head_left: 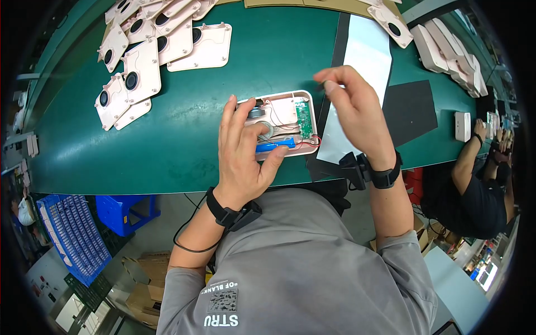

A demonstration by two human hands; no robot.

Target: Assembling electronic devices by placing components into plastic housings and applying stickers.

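A pale pink plastic housing (305,96) lies open side up on the green table. Inside it are a green circuit board (304,119), a blue battery (278,144), thin red and dark wires, and round parts partly under my fingers. My left hand (243,148) grips the housing from its left side, fingers spread over it and the thumb by the battery. Up and to the right of the housing, my right hand (357,106) is raised, thumb and forefinger pinching a small dark piece (320,87) too small to make out.
Pale pink panels with round black speakers (132,81) are heaped at the far left. A white sheet (363,50) and black sheets (413,111) lie on the right, with stacked pale housings (446,53) beyond. Another person (469,184) works at the right. A blue stool (125,212) stands below the table.
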